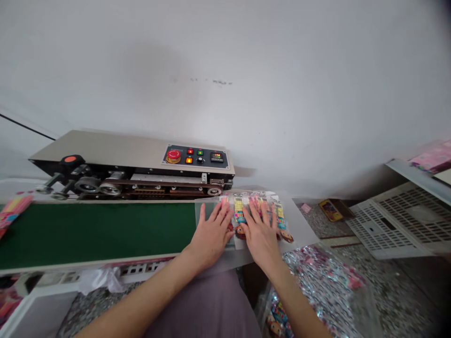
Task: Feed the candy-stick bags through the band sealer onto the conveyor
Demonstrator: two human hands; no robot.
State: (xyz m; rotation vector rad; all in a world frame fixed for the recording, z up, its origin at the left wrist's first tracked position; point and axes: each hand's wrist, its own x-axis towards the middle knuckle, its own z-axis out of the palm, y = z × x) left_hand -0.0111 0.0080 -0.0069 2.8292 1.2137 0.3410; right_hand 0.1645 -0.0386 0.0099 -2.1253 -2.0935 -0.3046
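My left hand (210, 237) lies flat with its fingers spread, at the right end of the green conveyor belt (102, 230). Beneath its fingertips is part of a row of colourful printed packets (238, 205) in clear plastic. My right hand (263, 238) also rests flat over that row, fingers stretched out, hiding some of the packets. Both hands touch the packets without gripping them. Under the packets extends a pale, translucent sheet (299, 225). Just behind the belt stands a band sealing machine (120, 152) with a control panel (195, 157) showing lit buttons.
A large clear bag (327, 286) of shiny packets sits at the lower right. Beyond it are a pale plastic crate (391, 230) and a small yellow box (331, 210) on the floor. A pink packet (16, 209) lies at the belt's left end. The wall rises behind the machine.
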